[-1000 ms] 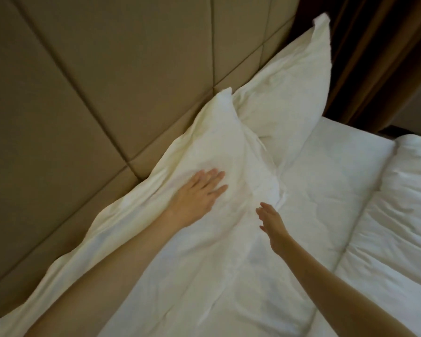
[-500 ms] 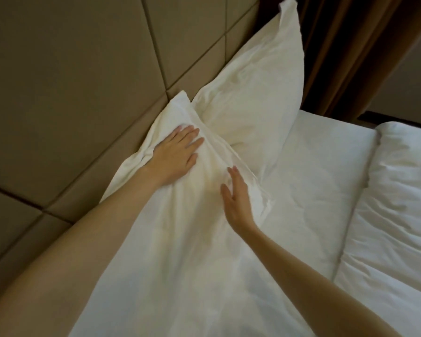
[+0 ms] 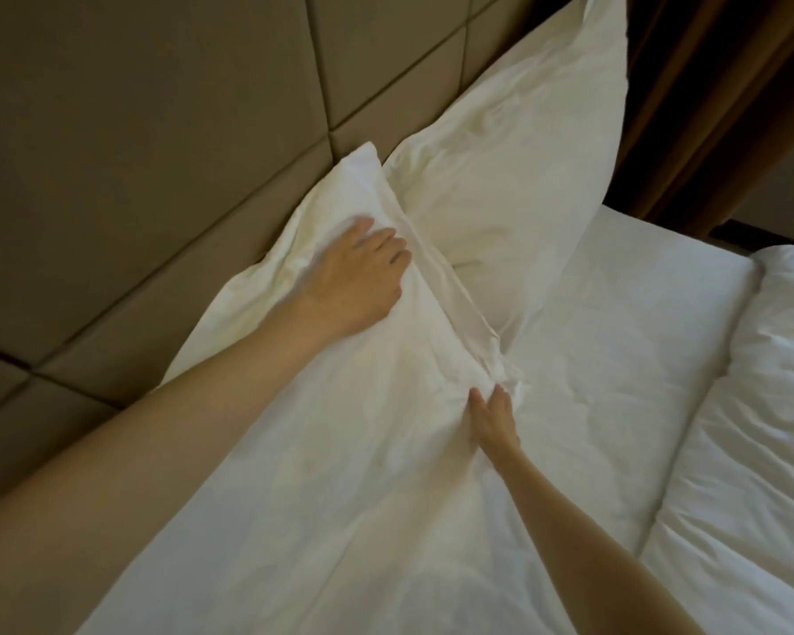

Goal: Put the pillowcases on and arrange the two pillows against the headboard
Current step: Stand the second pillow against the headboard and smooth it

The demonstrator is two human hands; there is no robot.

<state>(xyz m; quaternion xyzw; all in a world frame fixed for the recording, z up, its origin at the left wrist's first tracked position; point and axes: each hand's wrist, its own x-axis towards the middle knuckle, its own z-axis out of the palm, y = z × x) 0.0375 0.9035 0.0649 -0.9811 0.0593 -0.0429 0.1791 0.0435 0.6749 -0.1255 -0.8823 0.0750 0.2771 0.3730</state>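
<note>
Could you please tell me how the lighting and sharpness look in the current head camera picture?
Head view: dim, warm light, no glare; the brown padded headboard lies in shade. The left hand is motion-blurred at its fingers on the near white pillow; the right hand is sharper. Wide-angle tilt bends the headboard seams.

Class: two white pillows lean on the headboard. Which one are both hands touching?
The nearer pillow: left hand and right hand rest on it. The farther pillow, by the curtain, is untouched.
</note>
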